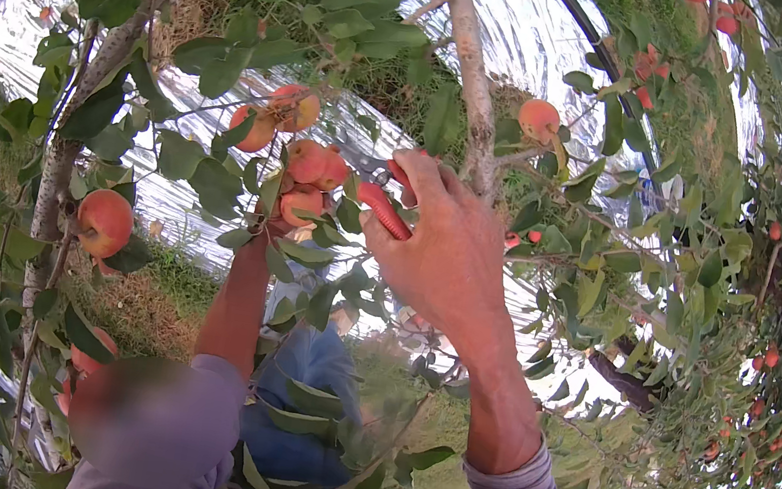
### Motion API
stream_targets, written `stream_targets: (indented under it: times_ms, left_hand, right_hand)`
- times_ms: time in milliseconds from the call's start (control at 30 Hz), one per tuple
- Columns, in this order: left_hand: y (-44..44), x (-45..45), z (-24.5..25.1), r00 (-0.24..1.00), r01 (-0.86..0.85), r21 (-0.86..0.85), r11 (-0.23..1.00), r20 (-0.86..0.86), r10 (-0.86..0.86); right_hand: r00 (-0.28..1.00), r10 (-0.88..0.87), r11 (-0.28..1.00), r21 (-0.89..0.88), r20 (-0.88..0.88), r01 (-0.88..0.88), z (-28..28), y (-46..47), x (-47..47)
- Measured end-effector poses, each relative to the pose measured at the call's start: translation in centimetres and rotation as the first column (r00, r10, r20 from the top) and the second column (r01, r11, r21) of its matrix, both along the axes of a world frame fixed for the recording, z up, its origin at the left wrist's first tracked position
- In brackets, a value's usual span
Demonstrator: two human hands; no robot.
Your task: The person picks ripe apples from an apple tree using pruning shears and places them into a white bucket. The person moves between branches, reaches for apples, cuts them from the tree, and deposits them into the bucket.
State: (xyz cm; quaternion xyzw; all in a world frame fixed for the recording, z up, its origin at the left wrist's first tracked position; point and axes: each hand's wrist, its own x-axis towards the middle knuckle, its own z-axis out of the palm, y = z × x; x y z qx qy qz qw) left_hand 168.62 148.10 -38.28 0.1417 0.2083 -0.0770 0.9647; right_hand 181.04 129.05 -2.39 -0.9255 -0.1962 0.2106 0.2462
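My right hand is closed around hand pruners with red handles. Their metal blades point left, towards a cluster of red-yellow apples, close beside its upper right. From below, my left hand reaches up to the cluster's lower apple. Leaves and fruit hide most of that hand, so its fingers' grip does not show. Two more apples hang just above and left of the cluster, among green leaves.
A pale trunk rises behind my right hand, and a thicker limb stands at left. Single apples hang at left and upper right. Silvery reflective sheeting covers ground below. A dark hose-like line crosses the top.
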Motion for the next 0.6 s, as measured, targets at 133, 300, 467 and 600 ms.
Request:
stream_targets:
  times_ms: [133,300,467,600]
  left_hand:
    - [-0.1,-6.8,-2.3,0.967,0.243,0.047,0.969,-0.084,-0.239]
    - [-2.7,-17.5,-0.2,0.836,0.541,-0.167,0.824,-0.006,-0.549]
    - [-2.2,-29.4,-6.1,0.796,0.596,0.069,0.800,-0.183,-0.577]
    - [-14.2,-32.4,-0.1,0.702,0.667,-0.025,0.745,-0.315,-0.639]
  right_hand:
    - [0.799,-0.168,0.832,0.352,-0.578,0.430,2.5,-6.5,-9.3]
    - [0.552,0.207,0.489,0.575,-0.807,0.657,3.3,-15.2,-23.4]
    - [0.410,0.499,0.033,0.490,-0.763,0.871,1.8,-21.6,-38.8]
    - [0.322,0.303,-0.137,0.294,-0.897,0.946,-2.8,-28.5,-52.8]
